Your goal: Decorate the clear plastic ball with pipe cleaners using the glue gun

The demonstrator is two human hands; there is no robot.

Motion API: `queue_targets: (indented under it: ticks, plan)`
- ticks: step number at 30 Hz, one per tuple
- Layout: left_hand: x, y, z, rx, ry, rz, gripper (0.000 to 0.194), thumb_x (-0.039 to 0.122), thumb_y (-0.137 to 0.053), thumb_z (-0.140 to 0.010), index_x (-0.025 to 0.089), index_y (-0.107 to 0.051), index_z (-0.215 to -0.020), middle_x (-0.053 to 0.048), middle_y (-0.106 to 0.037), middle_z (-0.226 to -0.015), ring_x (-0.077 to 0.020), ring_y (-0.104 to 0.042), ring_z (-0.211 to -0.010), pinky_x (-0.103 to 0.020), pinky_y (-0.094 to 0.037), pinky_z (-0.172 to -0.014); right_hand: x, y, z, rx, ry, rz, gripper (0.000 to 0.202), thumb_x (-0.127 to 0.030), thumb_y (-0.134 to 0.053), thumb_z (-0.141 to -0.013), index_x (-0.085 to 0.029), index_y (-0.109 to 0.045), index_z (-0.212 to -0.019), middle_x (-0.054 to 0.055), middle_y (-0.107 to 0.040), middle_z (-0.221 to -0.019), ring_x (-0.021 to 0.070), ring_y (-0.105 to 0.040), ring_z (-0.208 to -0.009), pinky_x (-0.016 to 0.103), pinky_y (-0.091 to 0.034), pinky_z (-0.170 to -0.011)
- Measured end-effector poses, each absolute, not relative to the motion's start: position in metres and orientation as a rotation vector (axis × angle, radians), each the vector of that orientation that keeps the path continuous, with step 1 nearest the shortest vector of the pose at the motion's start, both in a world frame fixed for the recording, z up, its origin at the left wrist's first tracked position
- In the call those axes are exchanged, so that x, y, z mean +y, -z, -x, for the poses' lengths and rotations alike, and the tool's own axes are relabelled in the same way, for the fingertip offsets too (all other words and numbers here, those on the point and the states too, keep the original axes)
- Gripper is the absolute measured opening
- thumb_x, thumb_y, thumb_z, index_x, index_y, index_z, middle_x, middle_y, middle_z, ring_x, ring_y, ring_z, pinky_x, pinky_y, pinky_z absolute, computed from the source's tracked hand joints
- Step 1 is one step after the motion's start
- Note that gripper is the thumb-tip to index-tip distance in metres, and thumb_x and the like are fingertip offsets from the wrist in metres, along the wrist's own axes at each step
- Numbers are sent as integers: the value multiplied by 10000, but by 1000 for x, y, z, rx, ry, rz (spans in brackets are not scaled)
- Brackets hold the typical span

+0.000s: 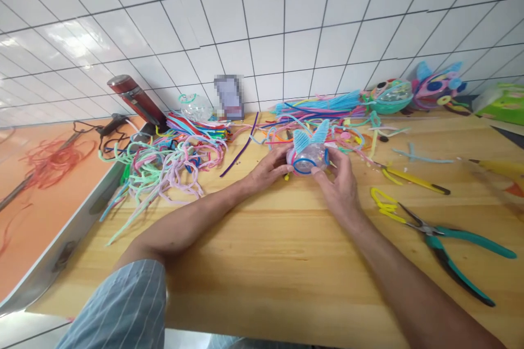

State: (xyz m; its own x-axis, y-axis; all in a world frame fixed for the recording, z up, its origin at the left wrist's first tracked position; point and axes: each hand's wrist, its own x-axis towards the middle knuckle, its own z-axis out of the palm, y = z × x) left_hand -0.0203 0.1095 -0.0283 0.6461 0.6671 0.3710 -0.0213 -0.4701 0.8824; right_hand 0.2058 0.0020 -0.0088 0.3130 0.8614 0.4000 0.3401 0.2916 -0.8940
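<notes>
Between my two hands is a clear plastic ball (313,156) with two light-blue pipe-cleaner ears (319,133) on top and a dark-blue pipe-cleaner loop (305,166) on its front. My left hand (270,166) is closed against the ball's left side, fingertips partly hidden behind it. On the right side, my right hand (339,177) grips it with the thumb in front near the blue loop. A small yellow piece (286,176) shows below the ball at the left. Loose pipe cleaners lie just behind the ball.
Green-handled pliers (429,232), a bent yellow pipe cleaner (385,204) and a yellow-handled tool (417,179) lie at right. Tangled pipe cleaners (164,166) and a red-brown flask (135,99) are left. A phone (229,97) leans on the tiled wall; decorated balls (388,97) stand back right.
</notes>
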Motion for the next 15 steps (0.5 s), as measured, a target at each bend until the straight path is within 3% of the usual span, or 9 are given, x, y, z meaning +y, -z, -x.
queue_targets:
  ticks: [6, 15]
  plan:
    - [108, 25, 24, 534, -864, -1866, 803, 639, -785, -1039, 380, -502, -1744, -143, -586, -1742, -356, -556, -1634, -569, -539, -1306, 0, 6, -204, -1256, -508, 1296, 661, -494, -782, -929, -267, -597, -1522, 156, -719, -1570, 343, -707, -1427, 585, -594, -1209]
    - [108, 25, 24, 403, -853, -1759, 738, 424, -823, -1070, 386, -512, -1738, -126, -612, -1732, -320, -646, -1566, -510, -559, -1298, -1, 9, -204, -1271, -488, 1298, 653, -480, -773, -948, -255, -596, -1535, 160, -717, -1568, 342, -692, -1441, 589, -579, -1222]
